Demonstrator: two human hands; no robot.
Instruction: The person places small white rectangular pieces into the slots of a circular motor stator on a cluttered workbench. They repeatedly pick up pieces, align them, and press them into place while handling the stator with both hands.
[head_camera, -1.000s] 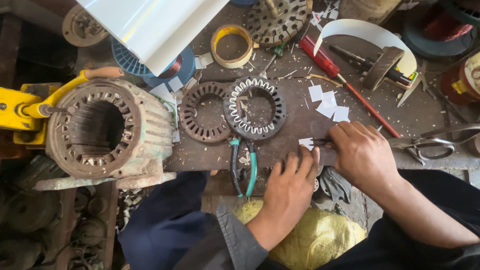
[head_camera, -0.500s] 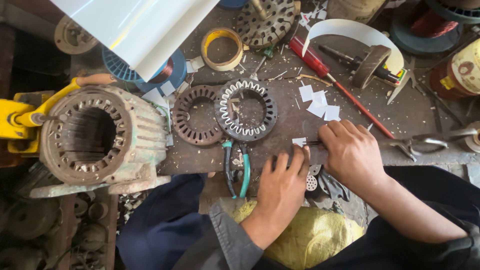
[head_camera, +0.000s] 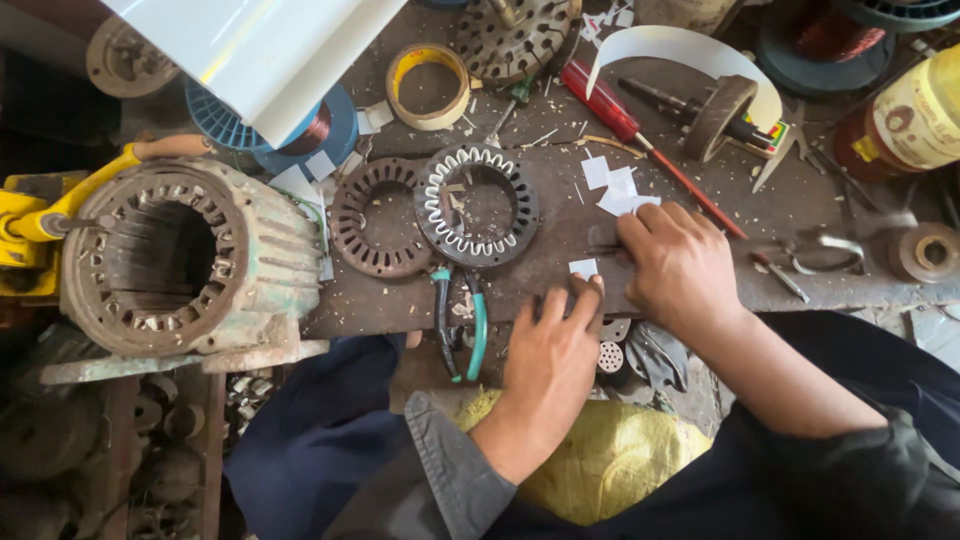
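Observation:
My left hand (head_camera: 555, 345) lies flat on the front edge of the dark workbench (head_camera: 560, 215), fingers together. Its index fingertip touches a small white paper piece (head_camera: 583, 267). My right hand (head_camera: 682, 265) is just to the right, fingers bent, with the tips pressing on a dark flat strip (head_camera: 603, 240) on the bench. What lies under those fingers is hidden. More cut white paper pieces (head_camera: 615, 185) lie just beyond. A stator ring with white slot liners (head_camera: 477, 205) sits left of the hands, beside a bare rusty stator ring (head_camera: 375, 215).
A large motor housing (head_camera: 190, 260) stands at the left. Green-handled pliers (head_camera: 460, 320) hang over the bench edge. A red screwdriver (head_camera: 640, 140), tape roll (head_camera: 430, 85), copper wire spool (head_camera: 300, 125), scissors (head_camera: 830, 250) and bottle (head_camera: 915, 115) crowd the bench. A yellow bag (head_camera: 600, 460) lies on my lap.
My right hand has slid left along the bench, away from the scissors. My left hand has followed and stays beside the small white paper piece. The stator rings have not moved.

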